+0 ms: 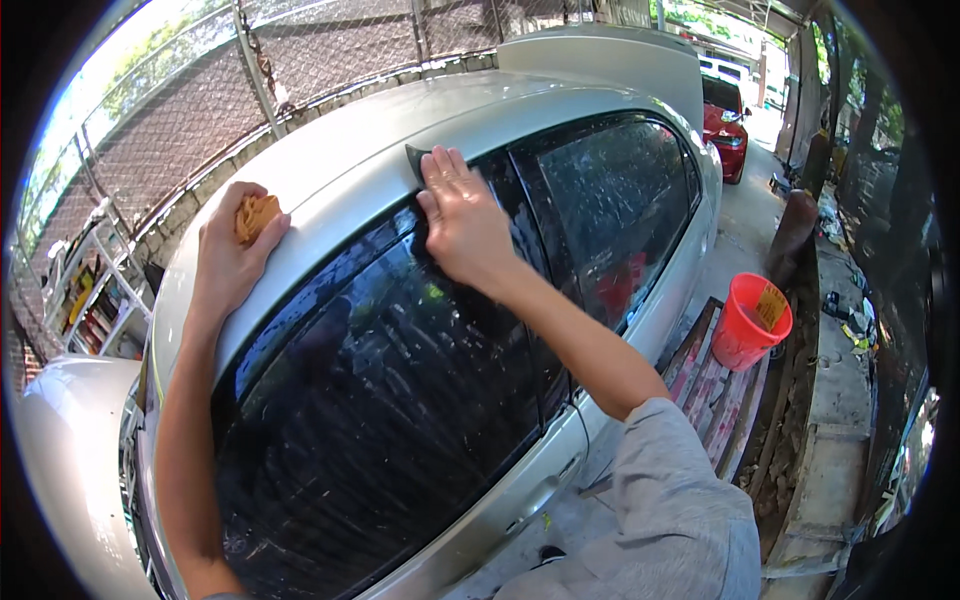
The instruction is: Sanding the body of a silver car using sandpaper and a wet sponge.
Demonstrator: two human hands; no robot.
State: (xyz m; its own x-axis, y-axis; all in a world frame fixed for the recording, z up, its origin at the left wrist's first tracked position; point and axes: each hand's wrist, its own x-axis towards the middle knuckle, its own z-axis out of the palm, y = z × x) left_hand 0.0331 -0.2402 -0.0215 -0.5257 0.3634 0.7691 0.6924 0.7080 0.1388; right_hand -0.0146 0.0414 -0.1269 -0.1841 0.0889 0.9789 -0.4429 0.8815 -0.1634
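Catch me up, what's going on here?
A person is working at the side of a silver car. The right hand lies flat, pressing a thin dark sheet to the roof edge above the side windows. The left hand grips a crumpled orange-brown wad against the roof farther left. A red bucket stands on slats to the right.

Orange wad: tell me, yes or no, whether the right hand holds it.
No, the left hand holds the orange wad, while the right hand lies over a dark sheet at the edge of the car roof.
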